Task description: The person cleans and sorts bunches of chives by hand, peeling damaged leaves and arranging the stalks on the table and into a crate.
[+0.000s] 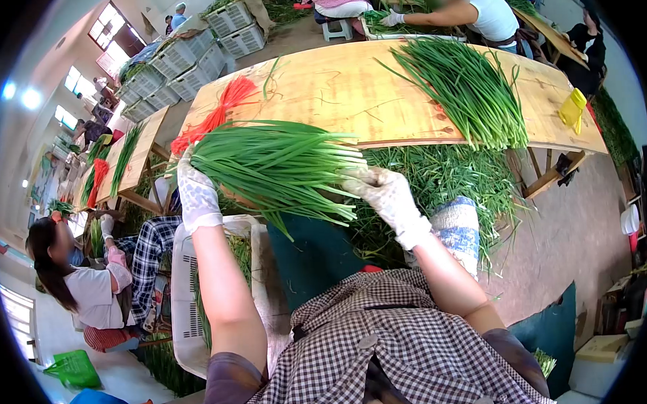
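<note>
A large bunch of garlic chives [272, 164] is held up level in front of me, at the near edge of the wooden table. My left hand [198, 192], in a patterned white glove, grips its green leafy end, the fingers partly hidden by the leaves. My right hand [389, 200], gloved too, is closed at the pale stem ends, with thumb and fingers pressed on a few stalks. Some leaves droop below the bunch. Just beyond my left hand, a bundle of red plastic ties [224, 109] lies on the table. A second pile of chives [469, 90] rests farther right.
The wooden table [334, 88] also bears a yellow object [572, 110] at its right end. Loose leaves [437, 184] heap beneath it. A white plastic crate [188, 299] stands by my left side. Stacked crates [190, 64] and other people [91, 281] working are around.
</note>
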`<action>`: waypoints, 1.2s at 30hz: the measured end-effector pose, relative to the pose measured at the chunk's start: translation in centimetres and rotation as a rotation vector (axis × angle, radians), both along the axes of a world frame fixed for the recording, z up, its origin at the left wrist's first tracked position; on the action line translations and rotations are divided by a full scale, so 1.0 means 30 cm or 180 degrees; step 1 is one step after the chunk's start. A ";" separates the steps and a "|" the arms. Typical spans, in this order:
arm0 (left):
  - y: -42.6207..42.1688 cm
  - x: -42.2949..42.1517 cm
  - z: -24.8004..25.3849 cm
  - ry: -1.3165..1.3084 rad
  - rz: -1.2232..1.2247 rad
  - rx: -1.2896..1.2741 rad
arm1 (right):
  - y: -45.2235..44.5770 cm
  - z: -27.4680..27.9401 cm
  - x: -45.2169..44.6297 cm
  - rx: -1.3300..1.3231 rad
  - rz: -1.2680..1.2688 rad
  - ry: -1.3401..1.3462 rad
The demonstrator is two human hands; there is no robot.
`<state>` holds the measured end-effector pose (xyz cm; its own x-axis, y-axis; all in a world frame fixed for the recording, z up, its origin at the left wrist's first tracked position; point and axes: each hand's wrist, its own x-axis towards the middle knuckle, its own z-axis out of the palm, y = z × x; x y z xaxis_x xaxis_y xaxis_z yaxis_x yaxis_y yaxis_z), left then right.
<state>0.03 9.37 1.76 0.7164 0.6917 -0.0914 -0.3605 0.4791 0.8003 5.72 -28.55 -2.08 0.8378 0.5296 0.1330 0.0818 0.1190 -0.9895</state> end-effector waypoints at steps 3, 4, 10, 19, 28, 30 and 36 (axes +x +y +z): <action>-0.060 -0.005 0.017 0.0091 0.0063 -0.0082 | 0.082 -0.029 0.000 0.0059 0.0126 0.0200; -0.042 -0.003 -0.001 -0.0007 0.0031 -0.0027 | 0.072 -0.029 -0.008 -0.0200 0.0016 -0.0248; -0.088 -0.021 0.020 -0.0106 0.0047 0.0338 | -0.024 -0.062 0.020 -0.0118 0.0937 -0.0159; -0.060 -0.058 0.018 -0.0258 0.0022 0.0322 | -0.149 -0.302 0.221 -0.0994 -0.0302 -0.0574; -0.095 -0.057 -0.024 -0.0502 0.0616 0.0277 | -0.002 -0.091 0.047 0.0269 0.1129 0.0307; -0.129 -0.059 -0.010 -0.0487 0.0345 0.0147 | -0.023 -0.056 0.015 -0.1021 0.0843 -0.0472; -0.161 -0.056 0.010 -0.0847 0.0011 -0.0526 | -0.185 -0.210 0.119 -0.1948 -0.0652 -0.2521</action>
<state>-1.64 4.55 2.06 0.7278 0.6856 -0.0123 -0.5488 0.5932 0.5891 9.31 -34.10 -8.37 0.7088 0.5491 0.4428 0.7011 -0.4788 -0.5285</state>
